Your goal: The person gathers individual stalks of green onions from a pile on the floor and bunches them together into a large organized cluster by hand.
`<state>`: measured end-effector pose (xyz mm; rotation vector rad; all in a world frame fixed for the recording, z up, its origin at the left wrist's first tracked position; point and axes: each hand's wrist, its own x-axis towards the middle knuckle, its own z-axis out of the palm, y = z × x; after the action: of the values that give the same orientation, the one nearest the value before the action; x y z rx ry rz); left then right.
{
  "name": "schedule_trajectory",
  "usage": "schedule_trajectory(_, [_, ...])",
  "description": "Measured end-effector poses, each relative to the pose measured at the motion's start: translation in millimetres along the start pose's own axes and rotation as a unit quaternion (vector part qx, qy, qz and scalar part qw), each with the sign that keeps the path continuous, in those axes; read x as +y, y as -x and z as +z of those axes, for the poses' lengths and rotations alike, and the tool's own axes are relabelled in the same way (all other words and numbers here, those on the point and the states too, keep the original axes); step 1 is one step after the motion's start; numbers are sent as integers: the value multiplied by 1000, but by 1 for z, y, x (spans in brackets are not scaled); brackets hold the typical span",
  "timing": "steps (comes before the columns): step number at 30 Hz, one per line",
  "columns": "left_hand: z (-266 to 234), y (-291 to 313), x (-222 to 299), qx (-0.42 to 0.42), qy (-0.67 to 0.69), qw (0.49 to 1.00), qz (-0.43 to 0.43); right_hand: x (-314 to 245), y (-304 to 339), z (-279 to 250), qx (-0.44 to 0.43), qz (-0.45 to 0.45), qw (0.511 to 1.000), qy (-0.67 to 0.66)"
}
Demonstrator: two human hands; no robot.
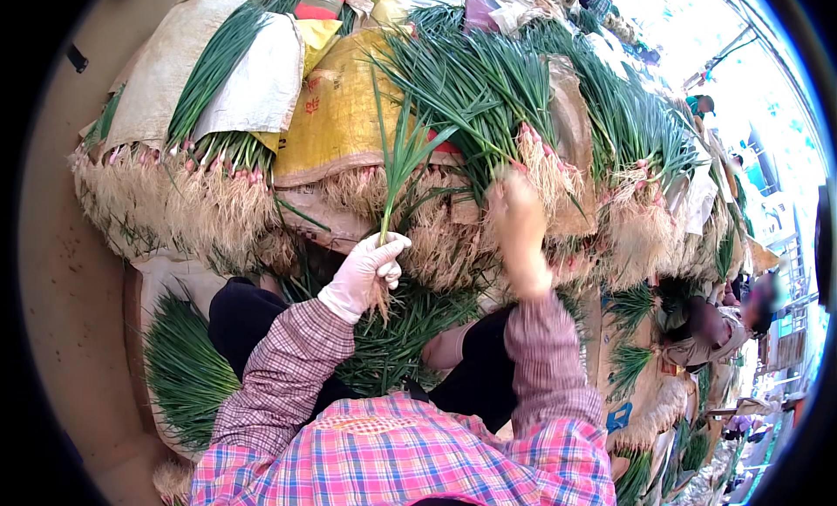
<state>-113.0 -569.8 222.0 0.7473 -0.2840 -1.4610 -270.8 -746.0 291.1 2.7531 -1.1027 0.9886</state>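
Observation:
My left hand, in a thin white glove, is closed around the stems of a small bunch of green garlic. Its long leaves fan upward, and pale roots hang below my fingers. My right hand, smeared by motion, is in front of the large heap beside a thick bundle of green garlic. That bundle's pinkish bulbs and stringy roots point toward me. Whether the right fingers hold anything cannot be made out. Loose green leaves lie between my knees.
A yellow woven sack and white sacks cover parts of the heap. More plants lie beside my left leg. At the far right another person sits near further bunches. Bare floor runs along the left.

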Motion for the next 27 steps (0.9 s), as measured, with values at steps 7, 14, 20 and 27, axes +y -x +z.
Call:
schedule_trajectory(7, [6, -10, -18, 52, -27, 995, 84, -37, -8, 34, -150, 19, 983, -100])
schedule_trajectory(14, [21, -5, -27, 60, -5, 993, 101, -54, 59, 77, -215, 390, 434, -783])
schedule_trajectory(20, [28, 5, -21, 49, -8, 995, 89, -56, 53, 65, -16, 464, 479, -745])
schedule_trajectory(27, [29, 15, 23, 112, -62, 956, 263, -35, 16, 62, 142, 5, 989, -33])
